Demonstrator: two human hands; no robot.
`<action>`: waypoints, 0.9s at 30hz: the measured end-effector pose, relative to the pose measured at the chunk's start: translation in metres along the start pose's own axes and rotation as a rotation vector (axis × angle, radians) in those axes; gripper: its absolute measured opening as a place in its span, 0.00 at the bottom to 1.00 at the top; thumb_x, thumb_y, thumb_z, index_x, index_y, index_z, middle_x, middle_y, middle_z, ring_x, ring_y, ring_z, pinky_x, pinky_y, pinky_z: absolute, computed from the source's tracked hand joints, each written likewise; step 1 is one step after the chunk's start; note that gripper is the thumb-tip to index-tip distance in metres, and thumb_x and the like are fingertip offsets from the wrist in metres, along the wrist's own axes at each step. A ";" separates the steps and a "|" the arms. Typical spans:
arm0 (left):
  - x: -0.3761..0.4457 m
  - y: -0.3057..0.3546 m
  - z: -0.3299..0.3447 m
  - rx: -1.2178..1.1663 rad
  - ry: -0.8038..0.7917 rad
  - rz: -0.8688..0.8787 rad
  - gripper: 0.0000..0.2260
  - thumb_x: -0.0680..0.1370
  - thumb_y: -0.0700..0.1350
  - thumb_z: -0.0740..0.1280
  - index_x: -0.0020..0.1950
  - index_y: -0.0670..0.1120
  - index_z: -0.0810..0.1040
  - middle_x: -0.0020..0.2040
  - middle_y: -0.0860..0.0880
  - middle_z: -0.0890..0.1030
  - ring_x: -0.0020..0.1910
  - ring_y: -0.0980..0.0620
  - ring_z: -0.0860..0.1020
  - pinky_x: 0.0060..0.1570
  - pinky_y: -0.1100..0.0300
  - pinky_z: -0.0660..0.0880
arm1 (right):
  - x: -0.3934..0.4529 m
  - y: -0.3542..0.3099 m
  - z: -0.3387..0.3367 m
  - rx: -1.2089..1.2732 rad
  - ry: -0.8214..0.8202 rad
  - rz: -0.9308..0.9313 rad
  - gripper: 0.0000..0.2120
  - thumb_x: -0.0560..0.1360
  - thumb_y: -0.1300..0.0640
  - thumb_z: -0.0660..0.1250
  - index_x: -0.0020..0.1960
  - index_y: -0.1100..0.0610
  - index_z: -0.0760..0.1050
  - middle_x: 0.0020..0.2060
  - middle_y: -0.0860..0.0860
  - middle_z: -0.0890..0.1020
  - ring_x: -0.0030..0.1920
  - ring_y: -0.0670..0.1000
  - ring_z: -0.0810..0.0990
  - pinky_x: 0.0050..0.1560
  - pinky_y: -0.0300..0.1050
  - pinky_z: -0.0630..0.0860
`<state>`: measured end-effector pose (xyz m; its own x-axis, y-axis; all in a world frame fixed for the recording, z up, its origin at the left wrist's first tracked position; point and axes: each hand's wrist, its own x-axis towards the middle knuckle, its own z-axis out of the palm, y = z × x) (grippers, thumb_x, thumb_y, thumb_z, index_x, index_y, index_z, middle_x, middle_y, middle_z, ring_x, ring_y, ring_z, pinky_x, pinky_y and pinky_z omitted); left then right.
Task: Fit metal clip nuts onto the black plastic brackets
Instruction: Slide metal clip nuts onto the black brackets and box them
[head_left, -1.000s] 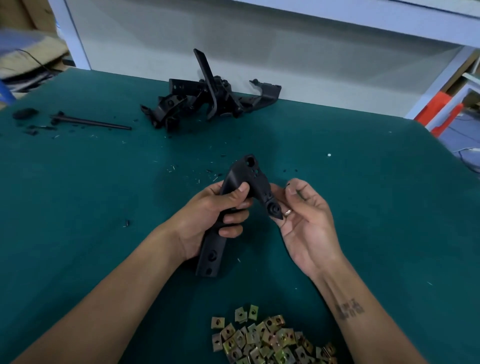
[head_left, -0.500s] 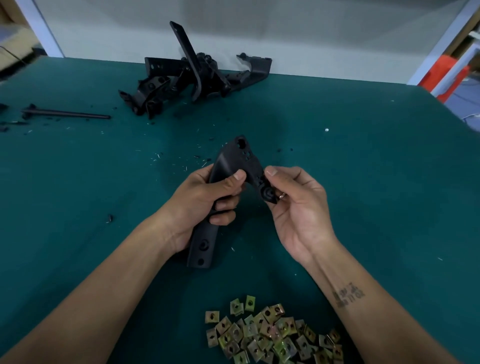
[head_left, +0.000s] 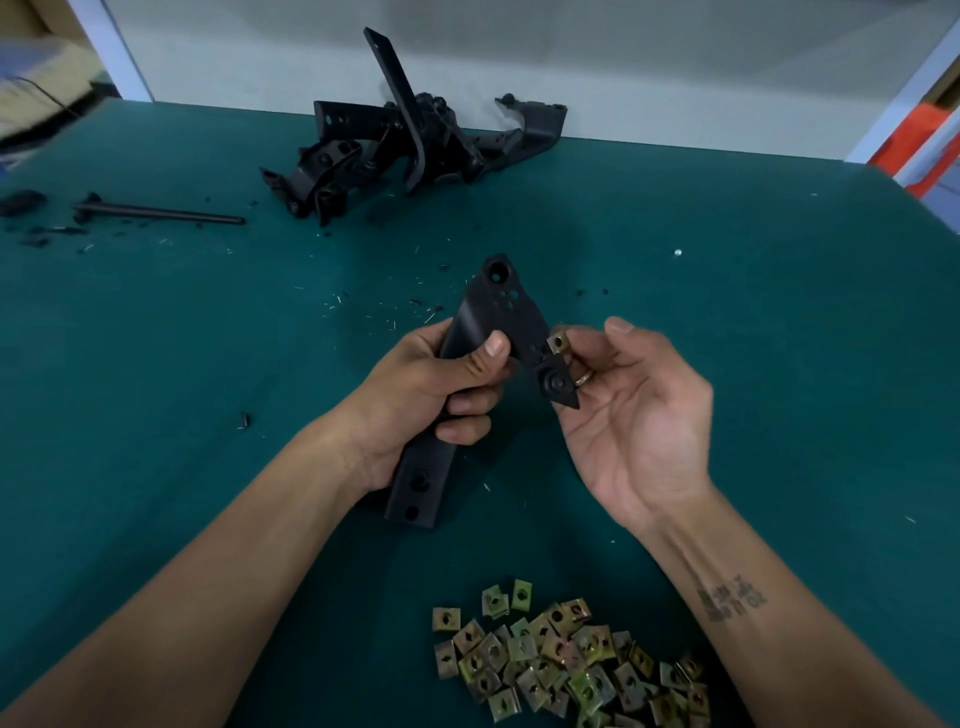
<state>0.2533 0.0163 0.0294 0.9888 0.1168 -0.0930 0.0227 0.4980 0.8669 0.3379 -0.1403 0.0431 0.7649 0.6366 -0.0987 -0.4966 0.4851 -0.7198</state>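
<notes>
**Desk:** What does the head view give you?

**Me:** I see the left hand (head_left: 431, 395) wrapped around a black bracket (head_left: 470, 374), fingers curled round its middle and the thumb pressed across the front face. The bracket stands tilted above the green table (head_left: 779, 364), its holed upper end pointing away from me and its lower end showing below the palm.

**Desk:** And the right?

**Me:** The right hand (head_left: 634, 410) sits palm up just beside the bracket's side tab. At its fingertips I see one clip nut (head_left: 557, 341), touching the bracket's right edge above the round tab. The finger ends are partly behind the bracket, but they look pinched on the nut; the remaining fingers are loosely spread. There is a ring on one finger.

**Desk:** Is the nut seated?

**Me:** I cannot tell; it is at the edge, and that is all I can make out.

**Desk:** Where is the stock?

**Me:** A pile of clip nuts (head_left: 566, 665) lies on the table near me, between the forearms. A heap of black brackets (head_left: 405, 150) lies at the far edge, well apart from the hands. A black rod (head_left: 161, 213) lies to the far left, with small black scraps and shavings around it.
</notes>
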 end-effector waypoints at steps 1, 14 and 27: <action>-0.001 0.000 0.000 -0.001 -0.006 0.000 0.08 0.75 0.45 0.71 0.42 0.45 0.74 0.36 0.50 0.68 0.27 0.58 0.63 0.20 0.68 0.62 | 0.000 0.000 0.001 -0.005 -0.008 -0.003 0.10 0.72 0.58 0.67 0.40 0.66 0.79 0.40 0.60 0.82 0.43 0.56 0.81 0.46 0.46 0.81; -0.002 0.000 -0.003 0.010 -0.024 0.023 0.06 0.77 0.45 0.70 0.41 0.47 0.76 0.34 0.52 0.69 0.27 0.58 0.63 0.20 0.68 0.61 | -0.006 0.006 0.003 -0.194 -0.079 -0.197 0.08 0.71 0.70 0.70 0.36 0.60 0.79 0.41 0.56 0.82 0.44 0.53 0.82 0.51 0.45 0.80; -0.003 0.000 -0.007 -0.006 0.018 0.017 0.07 0.77 0.45 0.69 0.47 0.42 0.76 0.37 0.50 0.78 0.25 0.60 0.64 0.19 0.69 0.62 | -0.006 0.000 -0.002 -0.349 -0.277 -0.051 0.11 0.68 0.69 0.67 0.49 0.61 0.75 0.51 0.61 0.79 0.54 0.63 0.75 0.49 0.50 0.77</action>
<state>0.2491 0.0220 0.0263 0.9862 0.1411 -0.0868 0.0045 0.5012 0.8653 0.3336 -0.1451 0.0424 0.6222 0.7769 0.0963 -0.2568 0.3187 -0.9124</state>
